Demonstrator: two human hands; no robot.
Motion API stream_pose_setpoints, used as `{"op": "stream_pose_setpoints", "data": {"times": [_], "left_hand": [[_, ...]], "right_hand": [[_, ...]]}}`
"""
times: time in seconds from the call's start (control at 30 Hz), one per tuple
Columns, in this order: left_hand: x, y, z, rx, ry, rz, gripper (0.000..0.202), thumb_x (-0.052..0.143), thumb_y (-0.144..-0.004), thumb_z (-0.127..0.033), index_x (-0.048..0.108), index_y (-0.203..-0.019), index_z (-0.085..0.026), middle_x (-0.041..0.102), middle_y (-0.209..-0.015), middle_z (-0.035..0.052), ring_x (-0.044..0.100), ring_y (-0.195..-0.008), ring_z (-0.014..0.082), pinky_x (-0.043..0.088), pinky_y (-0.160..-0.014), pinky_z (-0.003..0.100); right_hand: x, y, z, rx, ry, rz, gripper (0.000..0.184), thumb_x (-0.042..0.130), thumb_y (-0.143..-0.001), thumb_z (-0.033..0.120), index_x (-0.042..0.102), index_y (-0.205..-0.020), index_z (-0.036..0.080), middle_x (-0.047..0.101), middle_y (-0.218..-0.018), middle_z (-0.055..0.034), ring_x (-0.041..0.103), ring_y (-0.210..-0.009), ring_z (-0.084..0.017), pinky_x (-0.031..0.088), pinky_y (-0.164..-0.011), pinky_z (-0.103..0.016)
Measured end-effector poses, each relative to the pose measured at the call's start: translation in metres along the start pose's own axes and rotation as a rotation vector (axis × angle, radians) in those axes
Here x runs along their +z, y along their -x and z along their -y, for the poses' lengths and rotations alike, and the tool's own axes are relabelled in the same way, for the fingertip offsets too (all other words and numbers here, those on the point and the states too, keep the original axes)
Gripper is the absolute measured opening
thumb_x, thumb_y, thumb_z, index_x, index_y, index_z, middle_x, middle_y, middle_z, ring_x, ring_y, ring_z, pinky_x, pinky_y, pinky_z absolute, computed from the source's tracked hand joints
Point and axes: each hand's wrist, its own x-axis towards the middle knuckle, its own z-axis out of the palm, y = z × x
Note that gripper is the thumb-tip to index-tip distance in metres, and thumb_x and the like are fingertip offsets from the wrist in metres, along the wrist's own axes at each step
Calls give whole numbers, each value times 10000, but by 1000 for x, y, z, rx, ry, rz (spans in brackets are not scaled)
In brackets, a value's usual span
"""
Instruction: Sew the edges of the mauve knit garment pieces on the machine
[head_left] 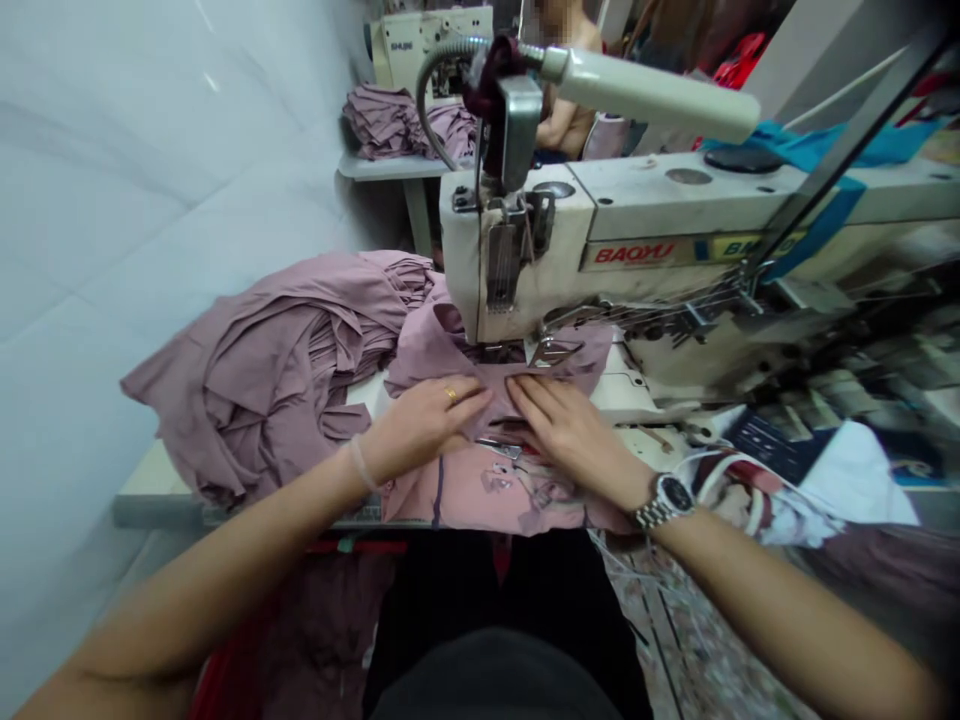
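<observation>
A mauve garment piece (480,480) lies on the sewing table in front of a cream sewing machine (600,240). My left hand (424,420), with a ring on one finger, rests flat on the fabric with its fingers stretched toward the needle. My right hand (566,425), a watch on its wrist, also lies flat on the fabric, fingers pointing at the presser foot (551,350). Both hands press the cloth just before the foot. A small pair of metal snips (499,447) lies between them.
A heap of mauve fabric pieces (277,370) fills the table's left side. Behind stands another sewing machine (427,45) with a mauve stack (397,120), and a person sits beyond it. Printed cloth (750,500) and clutter lie at the right. A pale wall runs along the left.
</observation>
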Motion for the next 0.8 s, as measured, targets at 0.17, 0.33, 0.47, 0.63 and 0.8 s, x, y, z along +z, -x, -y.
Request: {"op": "stream_pose_setpoints", "data": {"times": [0.17,0.33,0.47,0.63,0.8], "left_hand": [[23,9,4,42,-347,-11,398,420,-954,-108,515,-1336,-165,623,-1145,136,609,-957,212,507,-801,361],[24,7,-40,-227,-461,31,458,429,-929,-129,464,-1378,-44,505,-1359,221,517,-1178,315,471,-916,432],[22,-10,-71,-434,-482,82,469,440,-898,-111,488,-1354,-16,546,-1265,284,595,-978,326,497,-688,411],[20,-20,-66,-333,-483,98,396,421,-903,-92,565,-1258,8,604,-1125,227,575,-946,296,483,-713,401],[26,0,-49,-314,-482,11,482,432,-942,-153,439,-1423,-143,543,-1289,188,538,-1084,292,468,-817,400]], "right_hand": [[-8,7,-28,-102,236,63,434,476,-927,163,508,-1358,117,622,-1152,-175,553,-1014,-258,497,-812,-423],[-8,10,-9,-182,265,26,436,476,-916,132,501,-1343,49,537,-1340,-191,488,-1170,-286,454,-910,-432],[-3,3,8,-96,275,27,429,495,-909,181,526,-1323,72,602,-1231,-186,553,-956,-258,477,-733,-398],[5,-4,15,-43,176,-79,363,501,-892,147,581,-1222,17,589,-1262,-192,513,-1148,-290,474,-943,-442],[13,-4,18,167,-125,-205,332,474,-928,164,573,-1232,73,616,-1242,-134,529,-1174,-218,439,-1062,-406]]}}
